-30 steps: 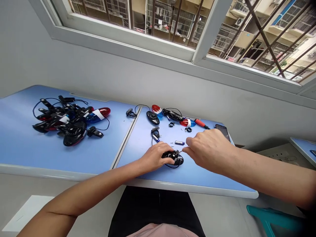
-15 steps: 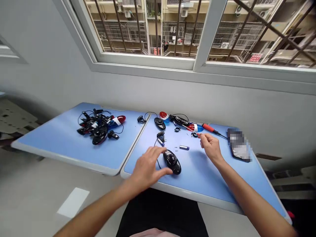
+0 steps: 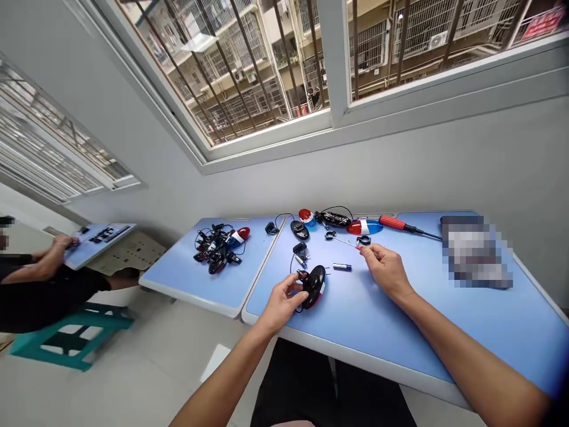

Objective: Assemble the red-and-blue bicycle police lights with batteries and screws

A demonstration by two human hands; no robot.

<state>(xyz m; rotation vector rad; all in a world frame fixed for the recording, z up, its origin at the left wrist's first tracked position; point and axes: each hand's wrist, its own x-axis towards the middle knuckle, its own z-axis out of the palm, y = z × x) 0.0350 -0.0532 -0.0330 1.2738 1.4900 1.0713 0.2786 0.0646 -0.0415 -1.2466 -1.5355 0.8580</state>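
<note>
My left hand (image 3: 284,301) grips a black oval light unit (image 3: 316,287), tilted up on its side above the blue table, with a red edge showing low down. A thin cable runs from it toward a small black switch piece (image 3: 300,249). In my right hand (image 3: 386,268), fingers pinched, is a slim screwdriver (image 3: 344,241) with a red end and a metal shaft pointing left. Between the hands lies a blue-and-silver battery (image 3: 342,267). Small dark screws (image 3: 328,270) lie beside the unit, partly hidden by it.
Along the back lie a red-white-blue lens (image 3: 364,226), black housings (image 3: 299,229), clamp rings (image 3: 363,240) and a larger red-handled screwdriver (image 3: 400,225). A blurred-out item (image 3: 475,252) is at right. A pile of light units (image 3: 220,246) covers part of the left table. Another person (image 3: 40,276) sits far left.
My left hand has closed on the light unit and tipped it up from the table. My right hand keeps the screwdriver. The view has turned left, bringing another person into sight.
</note>
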